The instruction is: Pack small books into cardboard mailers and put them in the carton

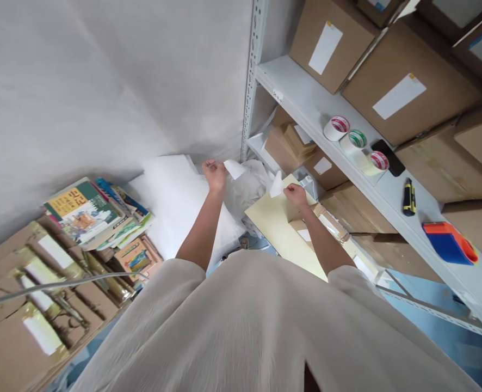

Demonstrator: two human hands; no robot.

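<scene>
My left hand (215, 175) is closed, fingers pinched on a small white paper piece (234, 169) that sticks out to its right. Opposite it, my right hand (295, 195) pinches another white paper piece (277, 184) pointing up and to the left. The two pieces are apart. Between and below the hands lies crumpled whitish, see-through wrapping (247, 188). A pale yellow sheet (279, 220) is under my right hand. White sheets or foam (175, 201) are piled beside my left forearm.
On the right, a metal shelf (302, 98) holds tape rolls (353, 140), a black phone (388, 158), a yellow-black cutter (409, 197), an orange-blue tool (449, 242) and cardboard boxes (412, 71). At left are stacked books (84, 209), more cartons (8, 326) and a grey cable (61, 283).
</scene>
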